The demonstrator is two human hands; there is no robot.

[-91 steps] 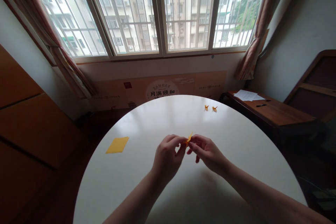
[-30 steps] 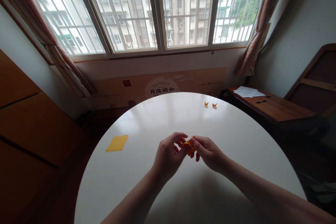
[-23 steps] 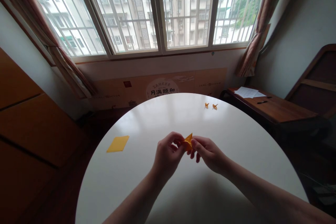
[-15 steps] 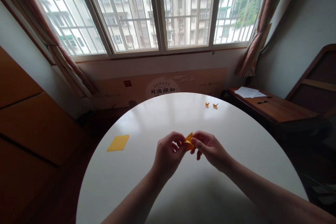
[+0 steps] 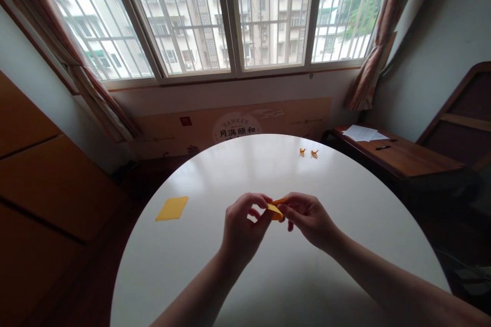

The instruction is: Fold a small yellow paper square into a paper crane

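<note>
A small piece of folded yellow origami paper is held up over the middle of the white table. My left hand pinches its left side between thumb and fingers. On the right side, my right hand grips it the same way, with the thumb toward me. Fingers cover part of the folds. Two little folded paper cranes, one crane beside another crane, stand near the table's far edge. To the left lies a stack of yellow square paper.
Beyond the table's right edge is a low wooden side table with white papers and a dark pen-like object. A printed cardboard panel stands below the window. Orange-brown cabinets are at the left.
The upright point of the folded paper has tipped down to the right, so the piece looks flatter. Both hands keep their pinch and have shifted only slightly.
</note>
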